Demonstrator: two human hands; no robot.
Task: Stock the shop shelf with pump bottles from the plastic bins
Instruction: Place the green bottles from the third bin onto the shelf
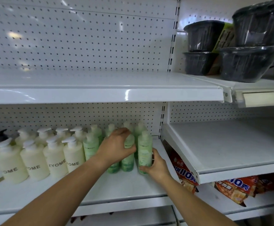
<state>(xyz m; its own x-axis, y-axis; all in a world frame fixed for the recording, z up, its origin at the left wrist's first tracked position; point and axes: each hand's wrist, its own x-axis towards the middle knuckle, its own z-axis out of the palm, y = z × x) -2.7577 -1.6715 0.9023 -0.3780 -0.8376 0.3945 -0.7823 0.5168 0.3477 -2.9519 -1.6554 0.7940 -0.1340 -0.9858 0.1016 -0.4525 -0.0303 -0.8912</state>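
Observation:
On the lower white shelf point(120, 183) stand several cream pump bottles point(54, 159) marked ZYOME at the left and a cluster of green bottles point(90, 145) to their right. My left hand point(115, 147) grips the upper part of one green bottle point(127, 162) in the front row. My right hand point(155, 165) holds the lower part of the rightmost green bottle point(144, 149), which stands upright on the shelf. The plastic bins are out of view.
The upper shelf point(100, 88) overhangs the bottles. At the right, dark plastic tubs point(247, 64) are stacked on a higher shelf, a tilted white shelf point(230, 150) juts forward, and red snack packets point(235, 188) lie beneath it.

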